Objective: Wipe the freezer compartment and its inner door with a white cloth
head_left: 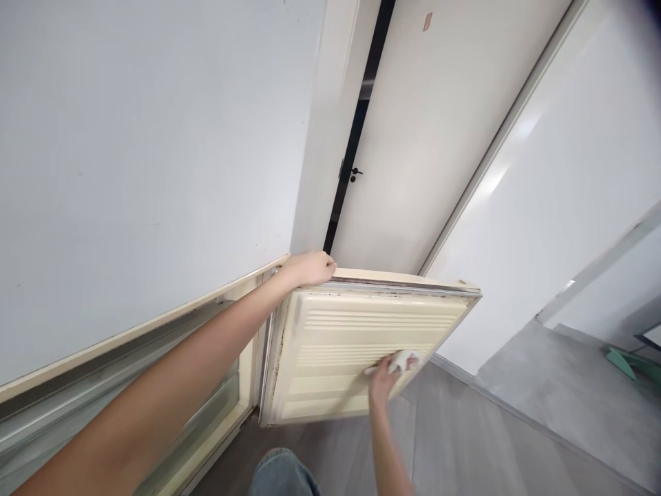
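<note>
An old cream fridge door (341,358) stands swung open, its ribbed inner panel facing me. My left hand (310,267) grips the door's top edge near the hinge side. My right hand (385,375) presses a small white cloth (405,359) against the lower right of the inner panel. The open fridge body (155,386) with glass shelves runs along the left under my left arm.
A white wall fills the left. Behind the fridge door is a white room door (428,138) with a small black handle (354,173). Grey floor (516,427) spreads to the right, with a green object (627,362) at the far right edge. My jeans-clad knee (281,472) shows at the bottom.
</note>
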The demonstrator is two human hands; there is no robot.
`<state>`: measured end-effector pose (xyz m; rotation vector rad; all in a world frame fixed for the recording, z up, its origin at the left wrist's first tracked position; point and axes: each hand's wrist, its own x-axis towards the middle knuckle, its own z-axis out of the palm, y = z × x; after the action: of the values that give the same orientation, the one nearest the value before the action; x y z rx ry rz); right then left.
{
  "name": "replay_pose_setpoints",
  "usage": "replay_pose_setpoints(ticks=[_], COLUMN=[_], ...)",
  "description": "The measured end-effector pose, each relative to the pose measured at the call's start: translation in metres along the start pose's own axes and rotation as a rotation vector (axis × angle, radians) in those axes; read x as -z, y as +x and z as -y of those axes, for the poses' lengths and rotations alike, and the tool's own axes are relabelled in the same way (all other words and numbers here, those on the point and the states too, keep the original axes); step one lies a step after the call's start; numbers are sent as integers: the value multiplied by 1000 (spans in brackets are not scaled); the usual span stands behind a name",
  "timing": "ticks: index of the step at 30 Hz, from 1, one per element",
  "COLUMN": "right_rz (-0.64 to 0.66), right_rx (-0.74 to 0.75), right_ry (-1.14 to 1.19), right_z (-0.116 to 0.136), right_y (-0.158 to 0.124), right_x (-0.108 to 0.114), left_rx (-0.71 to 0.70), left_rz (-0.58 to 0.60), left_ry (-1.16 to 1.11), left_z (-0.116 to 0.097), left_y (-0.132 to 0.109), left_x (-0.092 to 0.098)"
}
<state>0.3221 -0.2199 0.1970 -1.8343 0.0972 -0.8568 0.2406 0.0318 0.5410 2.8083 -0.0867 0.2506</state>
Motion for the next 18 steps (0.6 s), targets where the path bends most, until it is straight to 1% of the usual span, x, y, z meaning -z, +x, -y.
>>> replay_pose_setpoints(ticks=[2,3,5,6,7,8,9,11,13,15,17,18], right_rz=[64,138,330,435,531,616,678,740,698,578,409,326], right_rx=[26,87,270,377,453,494,521,536,520,443,266,145], right_ry=[4,-10,-14,-51,-94,-132,-173,-233,-264,-253,-183,-121], right_z=[16,25,42,50,56,60,61,56,41,20,1,-6], right_y=[-57,-89,-150,-176,-198,-214,-224,-230,-220,-195,-156,-132], right_x=[-16,-24,-37,-41,-44,-46,-47,-47,-44,-38,-27,-19], left_rx=[4,5,4,1,-4,-9,-13,-19,-21,-24,-25,-23], left_rz=[-4,-5,-5,-5,-5,-6,-7,-8,-8,-10,-9,-6], left_ry=[3,4,6,7,8,9,11,13,14,15,16,15], left_z=[-1,-1,-2,-2,-2,-2,-2,-1,-1,-1,-2,-3], left_y=[-1,-1,-2,-2,-3,-3,-3,-3,-3,-3,-3,-3], left_x=[1,1,1,1,1,1,1,0,-1,-1,0,0])
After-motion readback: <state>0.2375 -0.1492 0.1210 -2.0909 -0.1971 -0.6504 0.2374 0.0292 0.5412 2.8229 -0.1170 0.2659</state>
